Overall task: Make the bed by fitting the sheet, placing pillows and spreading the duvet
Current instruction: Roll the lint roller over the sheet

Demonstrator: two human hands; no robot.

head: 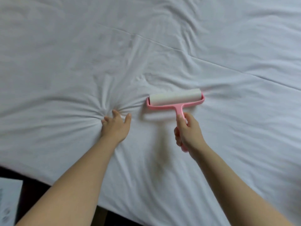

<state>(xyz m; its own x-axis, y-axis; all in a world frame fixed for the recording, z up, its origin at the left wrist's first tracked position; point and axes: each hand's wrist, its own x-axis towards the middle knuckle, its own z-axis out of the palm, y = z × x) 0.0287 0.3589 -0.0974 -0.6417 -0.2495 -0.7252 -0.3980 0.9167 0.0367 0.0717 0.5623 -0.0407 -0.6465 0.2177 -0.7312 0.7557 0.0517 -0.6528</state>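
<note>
Left hand, fingers spread, pins sheet near front edge; right hand grips lint roller handle. Risk: sticky roller drags slack sheet into creases.

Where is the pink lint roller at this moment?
In the head view the lint roller sits right of centre on the white sheet, its handle gripped by the right hand, with the left hand pressing the sheet to its left.

Arms outstretched, left hand splayed — pressing down, right hand gripping lint roller
</note>
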